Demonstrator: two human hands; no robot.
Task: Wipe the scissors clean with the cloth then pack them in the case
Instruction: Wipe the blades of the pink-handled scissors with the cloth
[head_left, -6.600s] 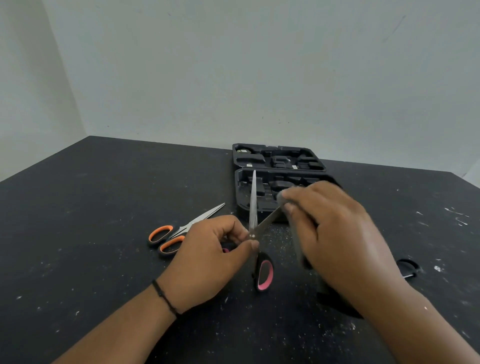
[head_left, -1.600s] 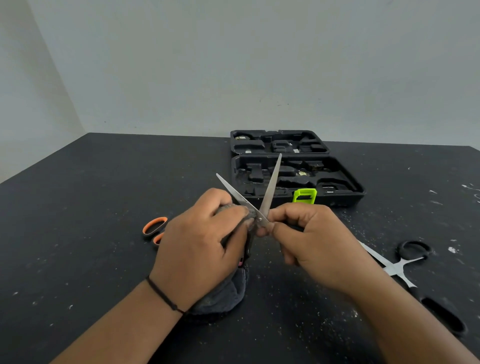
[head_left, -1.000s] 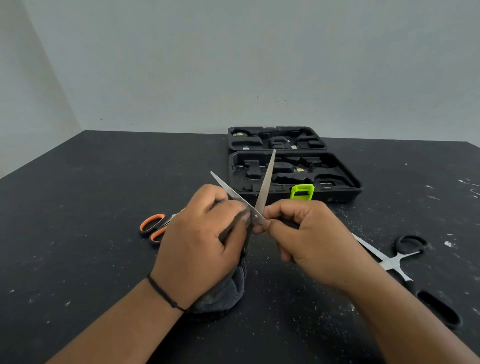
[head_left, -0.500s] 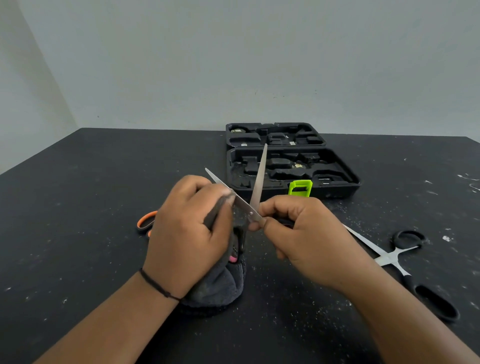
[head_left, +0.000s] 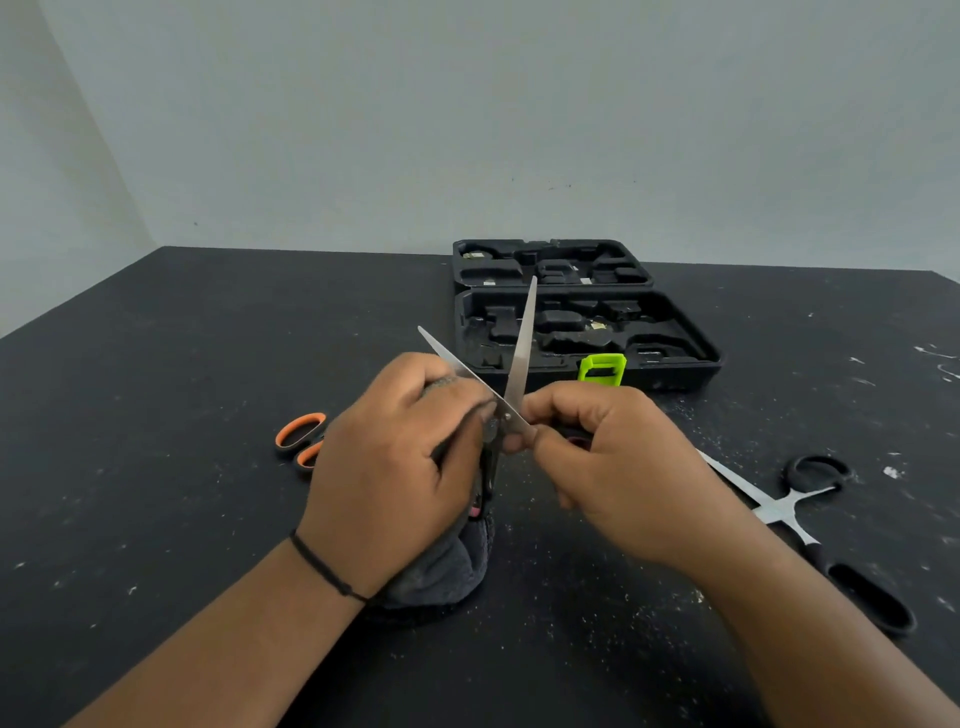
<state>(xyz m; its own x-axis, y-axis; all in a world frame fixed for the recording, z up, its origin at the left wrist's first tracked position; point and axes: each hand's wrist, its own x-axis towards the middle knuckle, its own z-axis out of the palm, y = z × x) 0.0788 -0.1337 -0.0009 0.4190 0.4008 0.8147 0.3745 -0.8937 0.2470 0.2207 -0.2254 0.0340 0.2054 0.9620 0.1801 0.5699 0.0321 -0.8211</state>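
I hold a pair of pink-handled scissors (head_left: 521, 347) upright at the table's middle, its two blades spread in a V. My right hand (head_left: 602, 457) grips one handle near the pivot. My left hand (head_left: 395, 467) grips the dark grey cloth (head_left: 441, 569) and presses it against the left blade near the pivot. The cloth hangs down under that hand to the table. The black case (head_left: 675, 358) lies open behind the scissors, with a green latch (head_left: 601, 370) on its front wall.
Orange-handled scissors (head_left: 301, 441) lie left of my left hand, mostly hidden by it. Black-handled scissors (head_left: 810, 519) lie open on the table at the right. The black table (head_left: 156, 415) is speckled with white bits. A pale wall stands behind.
Over the last second my left hand with the cloth has slid a little along the left blade. The scissors stay spread and upright. The view has shifted slightly.
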